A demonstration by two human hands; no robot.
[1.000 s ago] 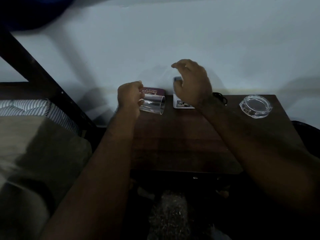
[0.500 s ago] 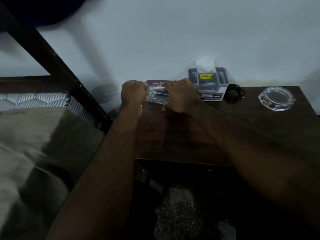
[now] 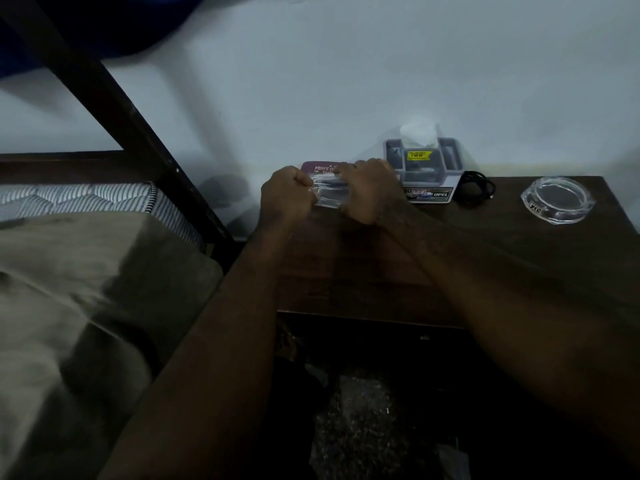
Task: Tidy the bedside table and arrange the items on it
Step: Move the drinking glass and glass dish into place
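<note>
Left hand point(image 3: 287, 197) and right hand point(image 3: 372, 192) fingers grip sideways clear glass point(image 3: 327, 195); person should stand it upright gently on worktop point(image 3: 485, 258).

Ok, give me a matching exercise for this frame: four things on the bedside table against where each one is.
1 clear tumbler
2 glass ashtray
3 black cable
4 maroon spectacle case

a near the bedside table right edge
b gripped by left hand and right hand
c just right of the toy car box
d against the wall behind the tumbler

Pairs: 1-b, 2-a, 3-c, 4-d
</note>
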